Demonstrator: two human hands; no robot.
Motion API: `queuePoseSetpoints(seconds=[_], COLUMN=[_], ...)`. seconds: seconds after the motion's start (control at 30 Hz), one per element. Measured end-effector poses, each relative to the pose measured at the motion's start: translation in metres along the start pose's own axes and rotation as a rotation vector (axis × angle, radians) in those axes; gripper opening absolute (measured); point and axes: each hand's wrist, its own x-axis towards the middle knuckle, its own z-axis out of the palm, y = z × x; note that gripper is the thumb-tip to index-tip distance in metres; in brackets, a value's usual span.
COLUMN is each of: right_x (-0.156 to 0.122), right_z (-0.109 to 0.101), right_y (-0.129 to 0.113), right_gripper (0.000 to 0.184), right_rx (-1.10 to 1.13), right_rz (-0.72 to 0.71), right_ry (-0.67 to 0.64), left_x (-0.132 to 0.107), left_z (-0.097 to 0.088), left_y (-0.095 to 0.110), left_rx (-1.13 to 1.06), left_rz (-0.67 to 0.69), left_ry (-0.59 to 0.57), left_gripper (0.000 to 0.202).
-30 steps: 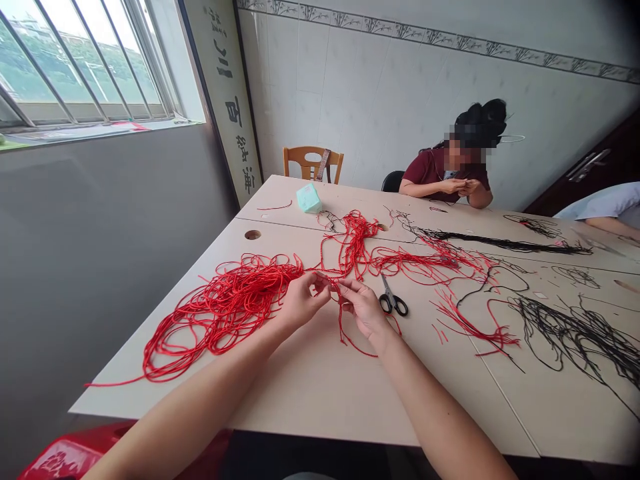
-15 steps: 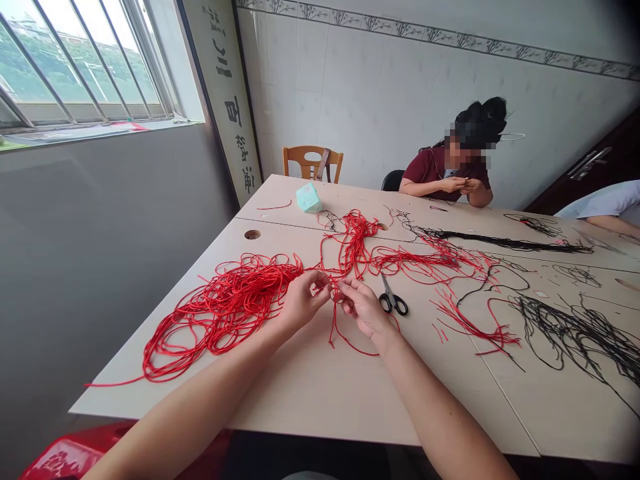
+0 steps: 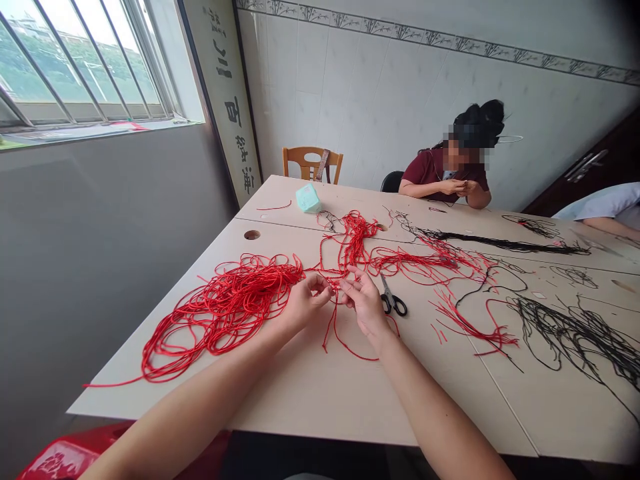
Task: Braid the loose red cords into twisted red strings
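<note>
My left hand point(image 3: 305, 301) and my right hand point(image 3: 364, 300) meet over the pale table point(image 3: 320, 387), both pinching a short red cord point(image 3: 334, 327) whose loose ends hang down to the tabletop. A big tangle of red cord point(image 3: 225, 307) lies just left of my left hand. More red cords point(image 3: 400, 260) spread out beyond my hands. Black-handled scissors point(image 3: 393, 300) lie right beside my right hand.
Black cords point(image 3: 575, 330) lie at the right, cut red pieces point(image 3: 470, 327) nearer. A mint-green box point(image 3: 309, 198) and a wooden chair point(image 3: 313, 162) are at the far end. A person in a maroon shirt point(image 3: 440, 175) sits opposite; another person's sleeve point(image 3: 600, 202) shows at right.
My hands have shifted slightly away from me and closer together; my right hand's fingers lifted and spread a little, and the cord's hanging ends swung to the left.
</note>
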Motion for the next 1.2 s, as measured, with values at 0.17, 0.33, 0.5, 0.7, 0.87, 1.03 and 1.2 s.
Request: queuePoseSetpoints(seconds=[0.17, 0.33, 0.5, 0.7, 0.87, 1.03, 1.2], right_x=[0.003, 0.007, 0.007, 0.006, 0.007, 0.007, 0.005], right_z=[-0.003, -0.007, -0.007, -0.007, -0.008, -0.007, -0.005], right_y=[0.003, 0.008, 0.012, 0.009, 0.012, 0.014, 0.009], right_gripper=[0.035, 0.029, 0.028, 0.024, 0.023, 0.023, 0.021], right_rx=[0.048, -0.081, -0.139, -0.316, -0.37, -0.387, -0.392], right_rz=[0.091, 0.032, 0.044, -0.046, -0.059, -0.052, -0.087], right_ry=[-0.021, -0.022, -0.052, -0.059, -0.07, -0.064, -0.083], left_x=[0.003, 0.004, 0.005, 0.005, 0.004, 0.004, 0.004], left_z=[0.003, 0.002, -0.001, -0.002, -0.003, -0.003, -0.002], left_y=[-0.007, -0.003, -0.006, -0.011, -0.012, -0.012, -0.013], left_rx=[-0.286, -0.365, -0.3, -0.124, 0.007, 0.065, 0.084], left_rz=[-0.12, -0.16, -0.116, -0.074, -0.033, -0.025, -0.055], left_ry=[-0.046, -0.036, -0.01, 0.031, 0.034, 0.015, -0.018], left_gripper=[0.019, 0.02, 0.021, 0.021, 0.018, 0.02, 0.018])
